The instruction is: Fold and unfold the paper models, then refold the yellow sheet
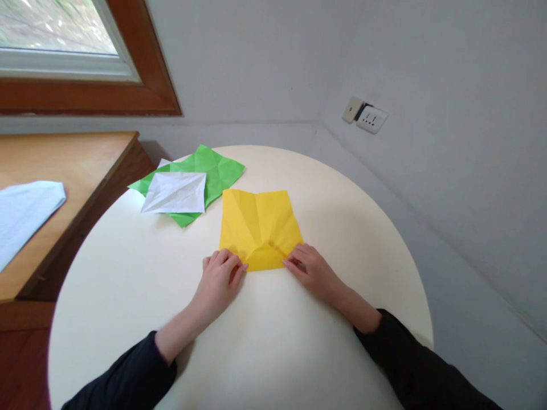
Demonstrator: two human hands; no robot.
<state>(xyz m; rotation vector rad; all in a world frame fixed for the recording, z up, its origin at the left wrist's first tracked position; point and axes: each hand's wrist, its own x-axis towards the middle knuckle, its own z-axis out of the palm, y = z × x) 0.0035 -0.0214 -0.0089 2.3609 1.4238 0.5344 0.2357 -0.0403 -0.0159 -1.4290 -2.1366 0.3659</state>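
Head view: we are mid-fold on the yellow origami paper (258,228) lying on the round desk (342,228). Our left hand (220,279) and right hand (311,270) pinch its near corners; next, we judge, comes pressing the crease flat.

Yellow paper (259,226), plain w/ crease lines, on a cream table (239,341). Green paper (220,171), also creased, w/ 1 white sheet (175,192) on top. Sleeves (410,364) black. Desk (64,171) orange-brown wood w/ a pale blue paper (23,213); walls (427,57) grey-white.
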